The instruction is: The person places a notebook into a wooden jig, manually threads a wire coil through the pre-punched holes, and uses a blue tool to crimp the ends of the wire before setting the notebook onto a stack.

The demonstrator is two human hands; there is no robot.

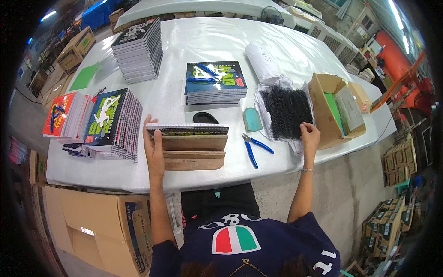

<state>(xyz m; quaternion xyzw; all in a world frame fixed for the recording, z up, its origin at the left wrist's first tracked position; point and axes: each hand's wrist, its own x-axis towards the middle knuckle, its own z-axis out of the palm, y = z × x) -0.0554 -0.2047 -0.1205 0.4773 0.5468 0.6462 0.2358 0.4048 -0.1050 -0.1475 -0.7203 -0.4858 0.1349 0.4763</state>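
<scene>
Just left of the middle, my left hand (155, 150) grips the left end of a notebook (194, 131), with the thumb on the near side. The notebook stands with its punched edge up in a stepped wooden holder (194, 163). My right hand (310, 135) has its fingers pinched at the lower right edge of a pile of black plastic binding coils (287, 113), which lies on white wrapping. Blue-handled pliers (254, 148) lie with their handles spread between the holder and the coils. A teal pad (252, 120) and a black ring-like object (204, 117) are close by.
Beyond the holder, blue tools (203, 79) lie on a notebook stack (216, 96). More stacks stand left: tall (137, 53), coil-bound (110, 122) and red-covered (67, 115). A white roll (262, 62) and open carton (332, 111) sit right. A large carton (92, 226) is below the table's left edge.
</scene>
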